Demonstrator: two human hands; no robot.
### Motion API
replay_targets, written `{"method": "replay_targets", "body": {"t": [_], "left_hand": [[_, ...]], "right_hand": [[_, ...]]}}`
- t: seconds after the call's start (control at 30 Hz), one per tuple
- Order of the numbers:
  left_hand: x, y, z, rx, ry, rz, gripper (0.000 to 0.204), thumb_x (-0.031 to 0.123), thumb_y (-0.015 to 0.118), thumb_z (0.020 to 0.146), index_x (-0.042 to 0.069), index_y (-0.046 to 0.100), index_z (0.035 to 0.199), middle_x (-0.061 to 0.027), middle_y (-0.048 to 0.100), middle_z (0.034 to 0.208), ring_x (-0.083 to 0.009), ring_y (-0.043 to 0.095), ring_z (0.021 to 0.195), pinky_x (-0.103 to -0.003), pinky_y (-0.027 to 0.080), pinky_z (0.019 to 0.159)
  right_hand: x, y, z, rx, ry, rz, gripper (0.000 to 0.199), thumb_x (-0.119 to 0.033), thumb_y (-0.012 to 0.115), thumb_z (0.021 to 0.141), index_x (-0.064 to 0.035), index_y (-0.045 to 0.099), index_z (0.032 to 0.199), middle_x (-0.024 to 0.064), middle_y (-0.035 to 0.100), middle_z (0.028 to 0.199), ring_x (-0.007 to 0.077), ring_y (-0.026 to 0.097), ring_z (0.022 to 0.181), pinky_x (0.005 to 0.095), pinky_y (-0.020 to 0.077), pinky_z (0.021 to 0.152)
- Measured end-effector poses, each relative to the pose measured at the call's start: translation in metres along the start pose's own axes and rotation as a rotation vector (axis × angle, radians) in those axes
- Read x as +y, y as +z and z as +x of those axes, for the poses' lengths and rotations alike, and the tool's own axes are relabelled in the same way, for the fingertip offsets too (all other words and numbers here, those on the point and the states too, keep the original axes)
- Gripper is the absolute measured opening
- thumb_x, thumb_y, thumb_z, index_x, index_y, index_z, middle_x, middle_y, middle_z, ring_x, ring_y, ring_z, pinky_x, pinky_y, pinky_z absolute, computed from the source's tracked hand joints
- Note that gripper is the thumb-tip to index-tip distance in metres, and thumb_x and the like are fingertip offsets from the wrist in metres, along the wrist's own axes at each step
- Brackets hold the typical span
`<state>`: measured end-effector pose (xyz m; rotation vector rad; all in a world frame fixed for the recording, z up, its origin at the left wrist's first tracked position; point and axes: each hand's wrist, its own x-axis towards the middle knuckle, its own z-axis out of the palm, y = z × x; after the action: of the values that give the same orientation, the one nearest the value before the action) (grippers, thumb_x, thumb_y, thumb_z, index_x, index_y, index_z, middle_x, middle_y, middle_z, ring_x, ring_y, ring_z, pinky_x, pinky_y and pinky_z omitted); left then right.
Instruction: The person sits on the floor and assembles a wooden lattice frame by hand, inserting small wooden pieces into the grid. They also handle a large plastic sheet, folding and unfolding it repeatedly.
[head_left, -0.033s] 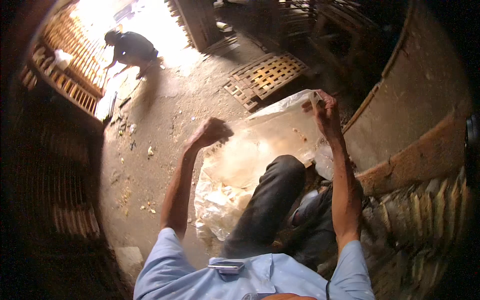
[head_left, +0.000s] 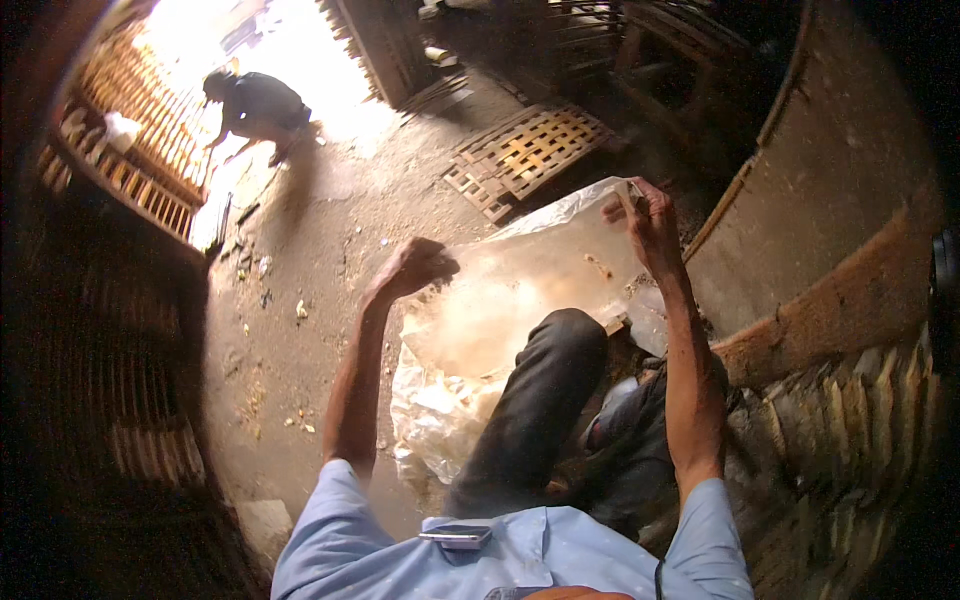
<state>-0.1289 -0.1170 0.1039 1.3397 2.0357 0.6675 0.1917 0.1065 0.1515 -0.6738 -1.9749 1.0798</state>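
Observation:
A large, see-through plastic bag (head_left: 480,315) spreads out in front of me, its far edge stretched between my two hands. My left hand (head_left: 415,266) is closed on the bag's left edge, its fingers curled and slightly blurred. At the far right corner, my right hand (head_left: 647,220) pinches the rim, with the fingers bent round the film. Crumpled film and pale, unclear bits gather in the lower part of the bag (head_left: 435,410), beside my bent knee (head_left: 565,345). A few small brownish specks show on the film near my right hand.
A woven bamboo panel (head_left: 540,150) lies on the dirt floor beyond the bag. Another person (head_left: 262,105) crouches by the bright opening, near a slatted bamboo rack (head_left: 135,185). Small scraps (head_left: 301,310) dot the floor at left. A curved wall (head_left: 820,190) stands at right.
My left hand has shifted very slightly to the left, and the film between my hands has changed its folds a little. My right hand stays in place.

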Motion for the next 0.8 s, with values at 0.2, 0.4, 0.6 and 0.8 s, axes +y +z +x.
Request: {"method": "replay_targets", "body": {"t": [0.2,0.4,0.6,0.8], "left_hand": [[0.087,0.059,0.059,0.059,0.549,-0.223,0.067,0.030,0.085,0.082,0.014,0.056,0.140,-0.0162,0.065,0.130,-0.0291,0.061,0.123,-0.046,0.051,0.105],[0.103,0.098,0.093,-0.207,0.214,-0.526,0.037,0.032,0.072,0.095,-0.002,0.071,0.111,-0.0162,0.075,0.094,-0.0206,0.074,0.083,-0.035,0.061,0.076],[0.094,0.075,0.091,-0.185,0.267,-0.493,0.042,0.030,0.073,0.095,-0.003,0.067,0.118,-0.0187,0.073,0.106,-0.0222,0.074,0.085,-0.036,0.063,0.076],[0.084,0.118,0.117,-0.198,0.338,-0.354,0.032,0.026,0.073,0.094,-0.002,0.072,0.110,-0.0115,0.076,0.093,-0.0170,0.073,0.078,-0.032,0.059,0.072]], "right_hand": [[0.050,-0.028,-0.003,-0.071,-0.213,0.102,0.061,-0.057,0.055,0.096,0.0028,0.064,0.104,0.0116,0.072,0.082,0.0167,0.072,0.077,0.0319,0.0561,0.072],[0.029,-0.060,-0.013,0.031,0.278,-0.021,0.048,-0.037,0.053,0.100,0.0044,0.062,0.122,0.0167,0.063,0.086,0.0289,0.068,0.078,0.0383,0.0552,0.072],[0.050,-0.080,-0.014,0.244,-0.080,-0.244,0.048,-0.043,0.047,0.102,0.0011,0.064,0.105,0.0109,0.064,0.070,0.0201,0.067,0.065,0.0358,0.0533,0.060],[0.036,-0.050,-0.013,0.143,-0.243,0.140,0.047,-0.042,0.042,0.106,-0.0009,0.066,0.104,0.0121,0.065,0.069,0.0202,0.065,0.055,0.0373,0.0539,0.061]]}}
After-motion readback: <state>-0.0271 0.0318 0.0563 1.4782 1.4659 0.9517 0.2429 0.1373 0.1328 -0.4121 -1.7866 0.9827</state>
